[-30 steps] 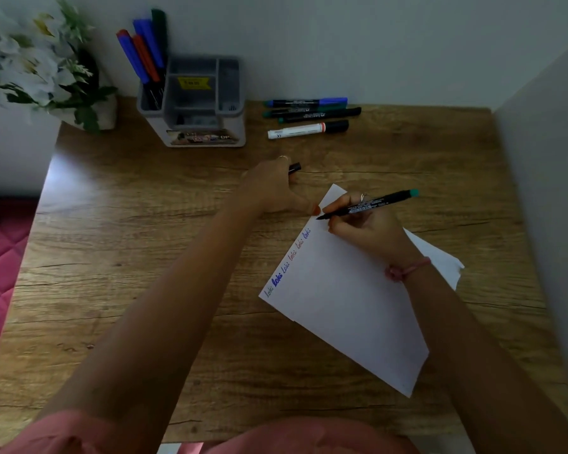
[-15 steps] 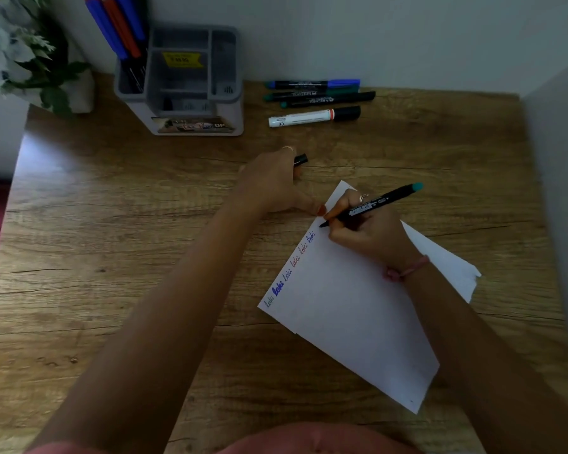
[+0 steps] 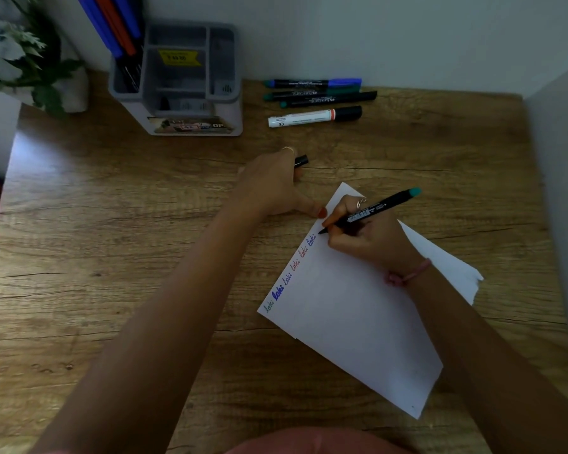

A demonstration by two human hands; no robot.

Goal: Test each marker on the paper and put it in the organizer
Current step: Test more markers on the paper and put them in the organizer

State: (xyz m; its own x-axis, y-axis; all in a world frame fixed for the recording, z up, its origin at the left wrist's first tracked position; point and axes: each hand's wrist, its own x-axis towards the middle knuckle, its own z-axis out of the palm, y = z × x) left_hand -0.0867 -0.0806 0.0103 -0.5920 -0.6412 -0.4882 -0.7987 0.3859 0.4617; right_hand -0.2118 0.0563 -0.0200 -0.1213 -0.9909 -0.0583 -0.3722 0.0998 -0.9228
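My right hand (image 3: 371,237) grips a black marker with a teal end (image 3: 377,209), its tip touching the white paper (image 3: 351,316) near the top left edge, after a row of written words. My left hand (image 3: 276,185) rests on the desk beside the paper's corner, thumb at the paper's edge, and holds a black cap (image 3: 301,160) in its fingers. The grey organizer (image 3: 191,77) stands at the back with several markers (image 3: 112,24) upright in its left compartment. Several more markers (image 3: 315,99) lie on the desk to its right.
A potted plant with white flowers (image 3: 23,57) stands at the back left. A wall runs behind the wooden desk (image 3: 112,240) and a side panel (image 3: 558,191) closes the right. A pink cloth shows at the left edge.
The marker's tip has come down onto the paper beyond the last word. The view has shifted slightly; both hands stay in place.
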